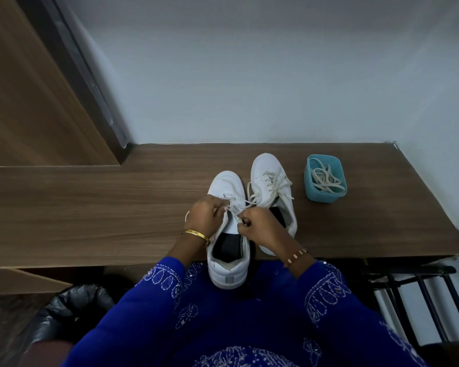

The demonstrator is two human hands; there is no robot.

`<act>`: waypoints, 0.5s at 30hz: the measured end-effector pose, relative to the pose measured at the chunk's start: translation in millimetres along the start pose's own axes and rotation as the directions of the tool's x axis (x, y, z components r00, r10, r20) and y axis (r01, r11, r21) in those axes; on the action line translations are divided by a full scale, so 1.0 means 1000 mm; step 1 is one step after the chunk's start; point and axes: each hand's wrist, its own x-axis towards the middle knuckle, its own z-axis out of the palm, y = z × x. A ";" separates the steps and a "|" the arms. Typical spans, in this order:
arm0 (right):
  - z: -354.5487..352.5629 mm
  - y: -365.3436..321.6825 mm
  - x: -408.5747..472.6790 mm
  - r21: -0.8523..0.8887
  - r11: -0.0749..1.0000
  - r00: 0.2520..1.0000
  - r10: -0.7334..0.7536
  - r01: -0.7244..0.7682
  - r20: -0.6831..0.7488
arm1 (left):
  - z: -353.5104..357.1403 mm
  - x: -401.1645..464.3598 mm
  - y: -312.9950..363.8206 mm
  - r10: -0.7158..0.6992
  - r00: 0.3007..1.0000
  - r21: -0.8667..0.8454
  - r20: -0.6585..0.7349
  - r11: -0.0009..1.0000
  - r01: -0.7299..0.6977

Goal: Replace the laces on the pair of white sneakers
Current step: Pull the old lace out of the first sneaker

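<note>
Near sneaker (229,234): white low-top, toe pointing away from me, heel hanging just over the front edge of the wooden surface (90,213), dark insole showing through the open collar. Its lace (235,207) runs loose across the upper eyelets only; the toe end looks bare of lacing. My left hand (206,217) pinches the lace at the left eyelet row, fingers curled; my right hand (260,225) has its grip closed on the other run of lace over the tongue.

Step in hand, as I judge it: working the lace through this shoe's eyelets (whether the old one is coming out or a fresh one is going in I cannot tell from this view). The next move calls for keeping the tip pinched and guiding it cleanly through the eyelet while the other hand steadies the shoe against sliding off the edge.

Far sneaker (273,192): just beside the first, on its right, fully laced with a cream lace whose ends lie untied across it.

Teal plastic container (310,186): right of the pair, near but apart, holding a tangle of cream laces (326,178).
</note>
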 end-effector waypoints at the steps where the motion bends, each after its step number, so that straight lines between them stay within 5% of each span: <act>1: 0.000 0.001 -0.001 0.005 1.000 1.000 0.002 -0.002 -0.007 | 0.001 0.001 0.000 -0.034 0.999 -0.021 -0.006 0.999 0.034; 5: 0.002 -0.001 -0.002 0.006 1.000 0.999 0.014 -0.014 -0.044 | 0.002 0.007 0.000 -0.086 0.996 0.025 0.005 0.996 0.086; 7: 0.002 -0.001 -0.002 0.007 0.999 0.997 0.031 -0.031 -0.064 | 0.000 0.007 0.002 -0.177 0.984 -0.154 -0.022 0.973 0.172; 8: 0.003 -0.001 -0.002 0.015 0.999 0.997 0.039 -0.038 -0.072 | -0.003 0.007 0.006 -0.268 0.963 -0.349 -0.017 0.904 0.245; 10: 0.003 0.000 -0.002 0.031 0.998 0.996 0.050 -0.048 -0.076 | -0.008 0.007 0.007 -0.463 0.886 -0.725 0.026 0.602 0.336; 12: 0.004 0.000 -0.001 0.038 0.998 0.996 0.055 -0.052 -0.076 | -0.014 0.008 -0.005 -0.580 0.813 -0.815 0.051 0.446 0.369; 15: 0.004 -0.002 -0.002 0.047 0.997 0.994 0.071 -0.067 -0.086 | -0.020 0.006 -0.018 -0.562 0.827 -0.692 -0.001 0.597 0.405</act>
